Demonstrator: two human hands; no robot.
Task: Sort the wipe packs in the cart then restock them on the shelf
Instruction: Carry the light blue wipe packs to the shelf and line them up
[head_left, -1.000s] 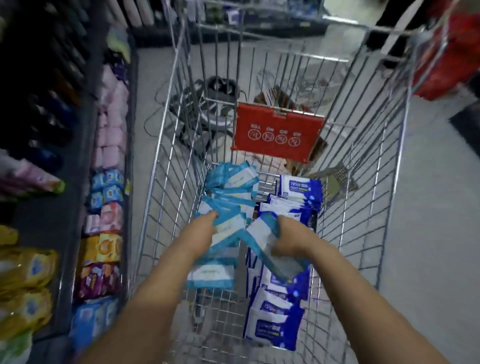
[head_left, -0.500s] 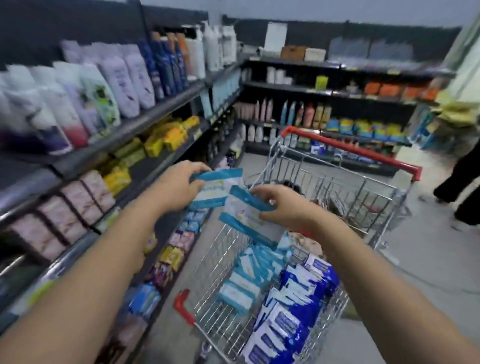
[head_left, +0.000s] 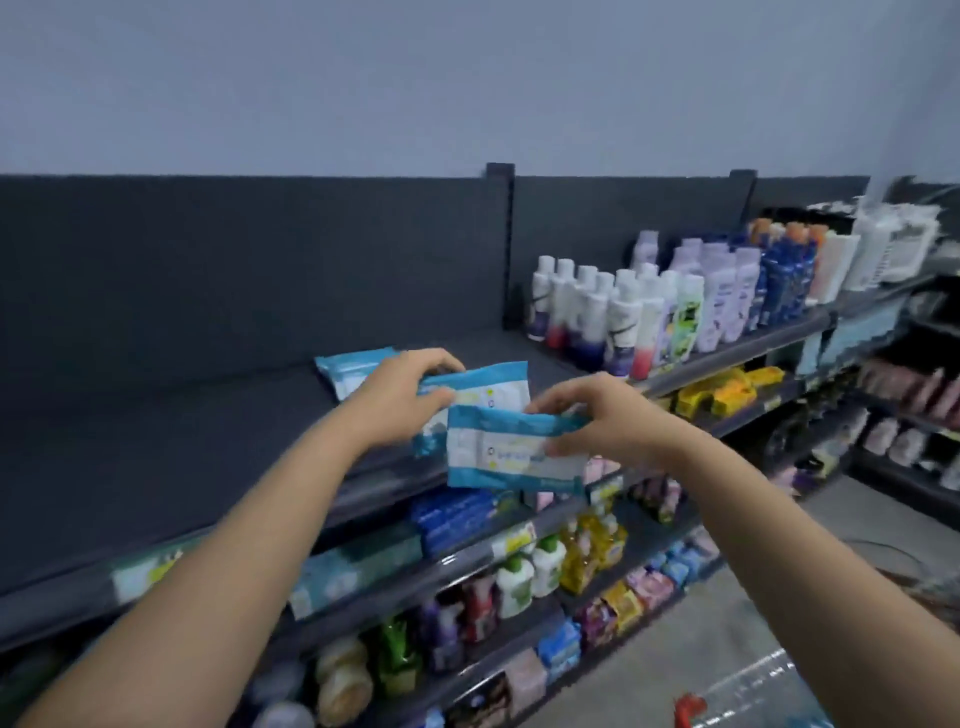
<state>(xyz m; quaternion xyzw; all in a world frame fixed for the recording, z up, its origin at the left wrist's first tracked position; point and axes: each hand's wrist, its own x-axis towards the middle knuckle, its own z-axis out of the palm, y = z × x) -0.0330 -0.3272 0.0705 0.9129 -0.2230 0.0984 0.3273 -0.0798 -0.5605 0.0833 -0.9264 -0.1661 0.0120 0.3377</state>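
Top tier, dark grey flat metal shelf (head_left: 156, 426): held one light-blue-and-white soft plastic wipe pack (head_left: 345, 369) lying flat towards the back, and further right a row of upright white and lilac plastic bottles (head_left: 623, 317). Left hand (head_left: 400, 397): fingers and thumb curled round the upper edge of a second light-blue-and-white wipe pack (head_left: 493, 387), carried over the shelf's front part. Right hand (head_left: 608, 421): fingers pinched the right end of a third matching pack (head_left: 498, 457), which overlapped the second from the front and hung level with the shelf lip. Tier below: dark blue rectangular packs (head_left: 457, 514) stacked side by side. Half a second earlier both packs had been held lower, above the wire cart with its sorted contents in full view; by this moment they had been raised to the top tier, and only a blurred red piece (head_left: 688, 709), probably the cart's corner, showed at the bottom edge. Packs were glossy, pillow-shaped and slightly crumpled.
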